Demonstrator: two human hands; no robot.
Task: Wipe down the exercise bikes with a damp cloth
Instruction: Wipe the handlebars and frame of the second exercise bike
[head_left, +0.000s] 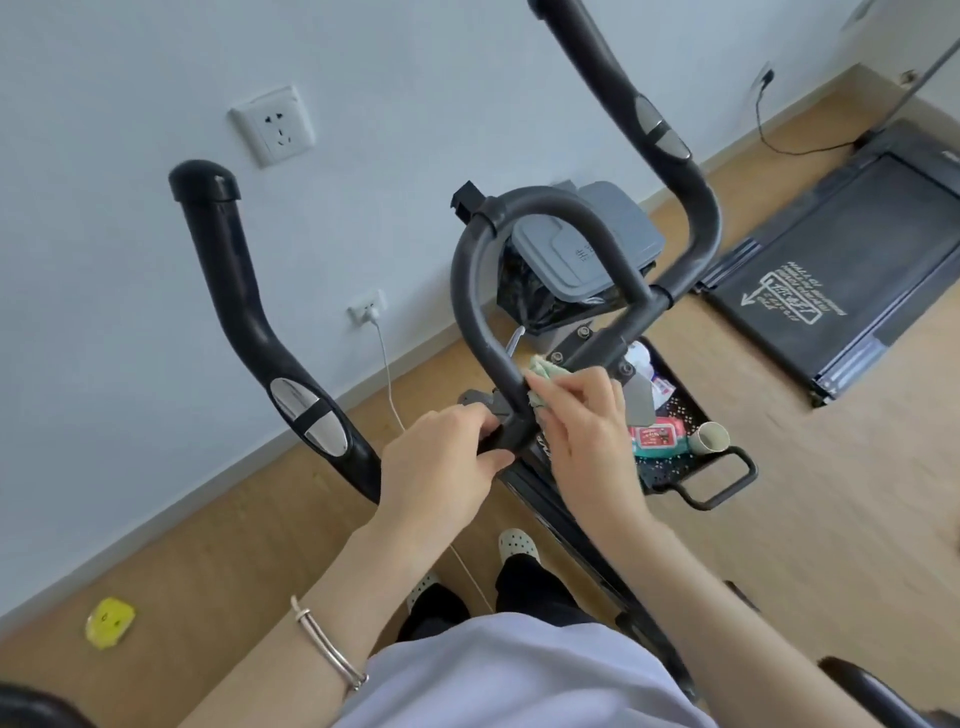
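Note:
The exercise bike's black handlebar (470, 291) forms a loop in the middle of the view, with two long grips reaching up at left (228, 270) and right (670, 135). My left hand (441, 462) grips the base of the loop where it meets the stem. My right hand (582, 421) holds a pale green cloth (545, 371) against the lower right side of the loop bar. Most of the cloth is hidden under my fingers.
A black perforated basket (691, 467) with wipes and a paper cup sits on the floor behind the bike. A grey lidded bin (587, 244) stands by the wall. A treadmill (841, 275) lies at the right. A yellow object (110, 622) lies on the floor at left.

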